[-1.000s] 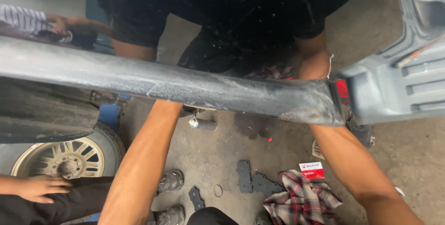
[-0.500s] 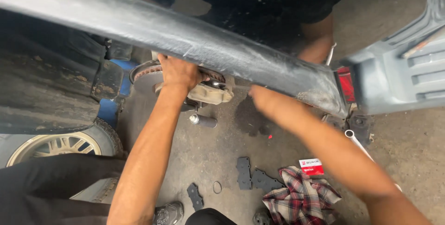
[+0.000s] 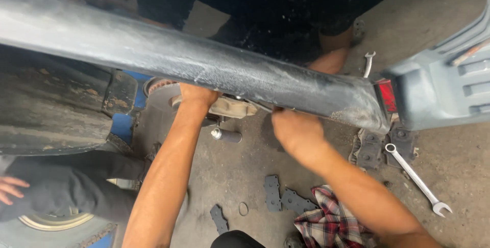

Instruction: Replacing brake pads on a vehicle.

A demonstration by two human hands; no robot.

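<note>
Grimy grey concrete floor (image 3: 229, 171), stained all over, with a plaid rag (image 3: 332, 222), a spanner (image 3: 416, 176) and dark flat plates (image 3: 273, 193) lying around. Flat daylight, no hard shadows.

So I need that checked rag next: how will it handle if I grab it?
The checked rag lies crumpled in folds on the concrete floor, so it is probably floppy and light. It likely won't roll or slide; being workshop cloth, it may be greasy.
</note>
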